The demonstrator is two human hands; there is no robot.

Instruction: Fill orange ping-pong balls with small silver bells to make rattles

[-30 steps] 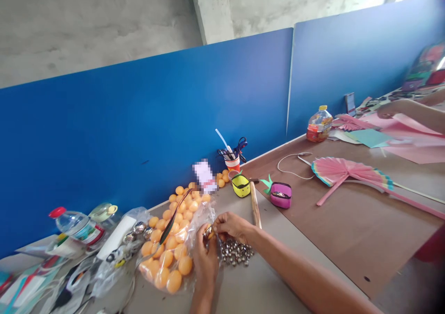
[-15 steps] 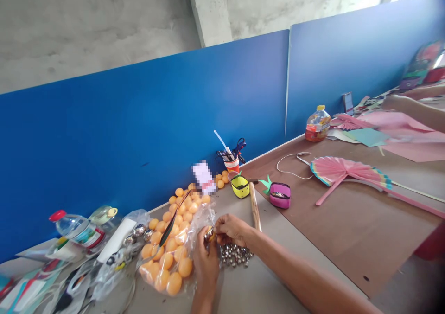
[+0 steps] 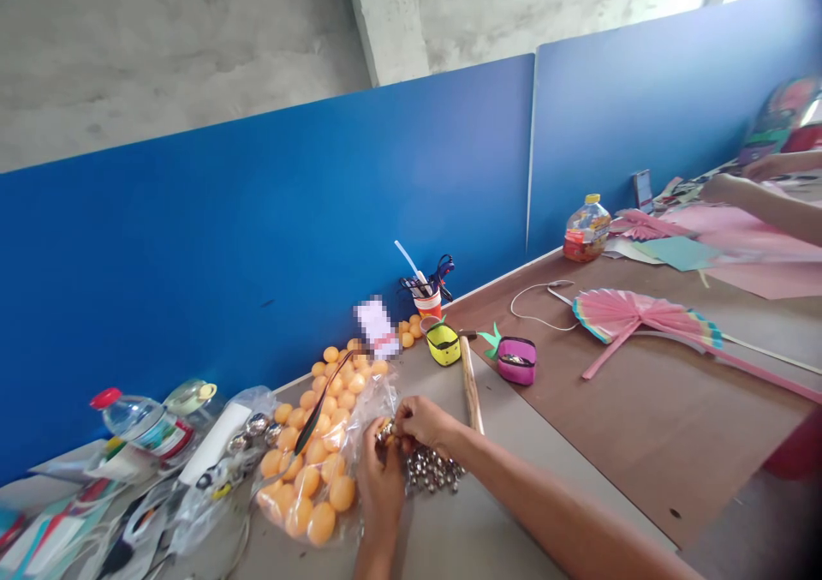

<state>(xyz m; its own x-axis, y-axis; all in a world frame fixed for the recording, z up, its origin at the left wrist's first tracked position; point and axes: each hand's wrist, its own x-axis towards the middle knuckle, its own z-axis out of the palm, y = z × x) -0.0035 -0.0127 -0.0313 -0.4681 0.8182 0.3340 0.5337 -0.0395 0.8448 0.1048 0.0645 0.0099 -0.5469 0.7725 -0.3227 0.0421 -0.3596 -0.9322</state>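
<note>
My left hand (image 3: 380, 464) is closed round a small yellow-orange piece with shiny metal bells (image 3: 385, 431). The fingers cover most of it, so its full shape does not show. Against its right side, my right hand (image 3: 420, 421) is pinched, and whatever lies between those fingertips is too small to make out. A heap of small silver bells (image 3: 434, 470) lies on the table just below my right hand. To the left of my hands, a clear plastic bag (image 3: 369, 409) and many orange balls (image 3: 308, 481) spread over the tabletop.
Beyond my hands are a yellow pouch (image 3: 443, 344), a wooden stick (image 3: 472, 383), a magenta pouch (image 3: 516, 360) and a cup of tools (image 3: 427, 301). Bottles and wrappers crowd the left. A pink paper fan (image 3: 642, 319) lies right; another person's hands (image 3: 725, 190) work farther off.
My right hand has shifted very slightly left, still at the piece in my left hand. The other person's hands have moved a little at the far right.
</note>
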